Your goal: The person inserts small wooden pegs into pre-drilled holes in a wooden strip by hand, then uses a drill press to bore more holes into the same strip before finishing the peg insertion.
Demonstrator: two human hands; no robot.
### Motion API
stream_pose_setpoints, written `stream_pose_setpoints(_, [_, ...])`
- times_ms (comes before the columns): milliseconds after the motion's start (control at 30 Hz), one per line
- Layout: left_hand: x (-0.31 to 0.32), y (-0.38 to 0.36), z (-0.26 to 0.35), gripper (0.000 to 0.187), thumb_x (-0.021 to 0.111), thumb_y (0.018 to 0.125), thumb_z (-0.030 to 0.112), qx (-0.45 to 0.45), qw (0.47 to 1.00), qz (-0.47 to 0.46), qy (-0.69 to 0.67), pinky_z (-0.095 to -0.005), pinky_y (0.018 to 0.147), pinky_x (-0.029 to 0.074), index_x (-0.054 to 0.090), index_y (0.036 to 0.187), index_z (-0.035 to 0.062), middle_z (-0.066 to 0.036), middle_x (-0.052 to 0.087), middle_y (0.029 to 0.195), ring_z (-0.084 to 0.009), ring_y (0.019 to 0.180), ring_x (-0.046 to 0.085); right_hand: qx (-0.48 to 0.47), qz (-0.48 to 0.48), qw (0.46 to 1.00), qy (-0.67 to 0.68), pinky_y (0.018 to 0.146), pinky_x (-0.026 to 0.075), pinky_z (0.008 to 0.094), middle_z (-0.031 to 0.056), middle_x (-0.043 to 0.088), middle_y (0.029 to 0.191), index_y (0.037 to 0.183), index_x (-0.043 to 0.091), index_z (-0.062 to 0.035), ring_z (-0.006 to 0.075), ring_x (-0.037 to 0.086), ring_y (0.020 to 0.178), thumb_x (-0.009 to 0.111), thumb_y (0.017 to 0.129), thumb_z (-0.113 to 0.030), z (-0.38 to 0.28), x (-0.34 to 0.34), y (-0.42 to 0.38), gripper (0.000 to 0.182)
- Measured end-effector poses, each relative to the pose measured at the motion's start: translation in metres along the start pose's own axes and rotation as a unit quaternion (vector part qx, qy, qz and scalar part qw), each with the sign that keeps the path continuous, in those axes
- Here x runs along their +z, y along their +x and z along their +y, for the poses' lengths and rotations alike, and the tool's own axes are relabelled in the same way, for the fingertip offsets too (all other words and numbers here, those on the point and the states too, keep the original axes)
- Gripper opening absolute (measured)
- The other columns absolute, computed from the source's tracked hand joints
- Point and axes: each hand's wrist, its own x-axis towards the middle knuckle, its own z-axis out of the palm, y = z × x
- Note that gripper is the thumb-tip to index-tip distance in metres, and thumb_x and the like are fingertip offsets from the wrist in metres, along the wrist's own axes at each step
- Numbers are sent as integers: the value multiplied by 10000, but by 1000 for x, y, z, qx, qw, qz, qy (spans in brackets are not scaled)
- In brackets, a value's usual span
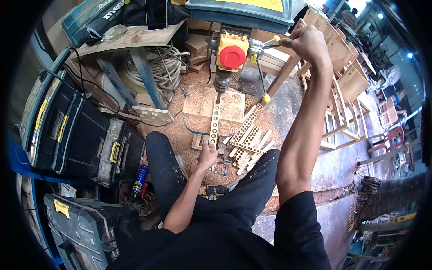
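Observation:
A drill press with a red button (232, 56) on its yellow switch box stands in front of me. Its chuck (222, 83) points down, and the bit meets the far end of a narrow wooden strip (213, 128) with a row of round holes. My left hand (208, 155) is closed on the strip's near end. Up at the right, my right hand (308, 44) grips a feed lever (276, 41) of the press. Under the strip's far part lies a flat wooden board (193, 107) strewn with shavings.
Drilled wooden strips (247, 139) are piled right of the strip. Tool cases (67, 130) line the left side, with a blue spray can (140, 175) beside them. A coiled cable (150, 67) hangs under a low bench (135, 37). Wooden frames (339, 108) stand at right.

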Motion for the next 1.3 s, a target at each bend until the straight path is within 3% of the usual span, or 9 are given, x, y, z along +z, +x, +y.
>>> stream_pose_setpoints(400, [0,6,-19,222,336,1021,285,-12,996,-12,-88,-257,355,358,343,1151,106,-43,458,703,-114,444,417,3,289,953,89,601,481,368,119,644,669,735,709,-78,290,619,602,731,767,-257,-19,62,-98,183])
stream_pose_setpoints(533, [-1,11,-18,414,382,1004,282,1,1000,14,-25,-303,420,429,321,1287,-15,-141,565,800,-182,489,536,-13,281,956,82,599,477,377,115,641,664,727,703,-70,291,622,605,733,765,-264,-13,58,-89,200])
stream_pose_setpoints(567, [1,8,-20,233,346,1016,307,-6,998,-1,-58,-266,347,353,340,1153,119,-35,440,662,-115,428,416,-12,267,961,74,601,478,377,116,641,661,728,703,-68,292,622,605,734,763,-264,-13,56,-92,202])
stream_pose_setpoints(900, [-10,-2,-11,242,419,938,52,-24,993,-30,-111,-245,345,377,331,1158,101,-39,475,665,-119,452,465,43,24,995,-88,706,547,410,176,680,769,764,712,-21,322,679,727,736,669,-246,-10,20,-61,245])
stream_pose_setpoints(1000, [-11,13,-26,189,363,1013,282,25,993,-55,-101,-214,317,322,325,1062,104,-10,413,620,-92,417,403,45,-129,987,-83,767,548,377,178,686,896,878,704,-39,291,678,881,626,681,-121,-25,-11,-38,227])
stream_pose_setpoints(1033, [-11,14,-26,213,320,1022,316,17,995,-43,-91,-222,312,323,323,1059,106,-11,403,613,-95,401,386,49,-168,979,-108,820,521,325,78,693,1016,955,711,-104,203,659,974,652,751,-236,-23,-8,-19,250])
stream_pose_setpoints(1167, [-5,11,-19,255,287,1021,369,23,998,-22,-51,-244,312,339,342,1049,122,-31,412,622,-116,377,390,38,-413,910,10,682,481,311,21,632,727,919,710,-110,154,579,679,622,824,-266,0,-16,57,203])
stream_pose_setpoints(1233, [-3,8,-15,254,290,1021,366,19,997,-24,-70,-246,313,341,342,1053,119,-32,414,621,-117,375,389,42,-411,910,38,462,298,249,-69,463,564,731,687,-164,78,319,467,738,724,-282,2,-24,68,128])
stream_pose_setpoints(1300, [1,4,-11,250,296,1021,362,16,995,-27,-96,-250,309,341,343,1048,118,-34,414,621,-117,374,392,84,-427,899,46,434,274,238,-57,473,547,716,662,-155,69,332,448,772,709,-266,11,-13,96,157])
